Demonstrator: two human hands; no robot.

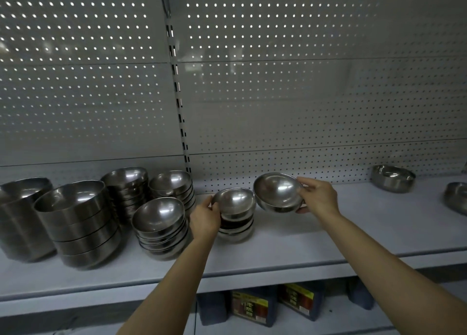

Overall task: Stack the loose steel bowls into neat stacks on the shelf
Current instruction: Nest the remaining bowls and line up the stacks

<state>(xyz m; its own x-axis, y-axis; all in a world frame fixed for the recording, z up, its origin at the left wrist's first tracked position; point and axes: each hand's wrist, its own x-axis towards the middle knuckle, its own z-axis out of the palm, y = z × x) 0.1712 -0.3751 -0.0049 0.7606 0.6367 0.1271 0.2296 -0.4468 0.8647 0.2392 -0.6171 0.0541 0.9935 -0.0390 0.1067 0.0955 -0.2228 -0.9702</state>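
My right hand [317, 195] pinches tilted bowl [278, 192] by rim, just at 3 o'clock of short stack [235, 213] on shelf [328, 238]; left hand [205, 217] grips stack's side.

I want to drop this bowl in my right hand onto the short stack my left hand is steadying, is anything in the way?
Nothing visible is. The right hand holds the tilted bowl just right of the short stack, with only open air between them. The left hand grips the stack's left side, leaving its top bowl open.
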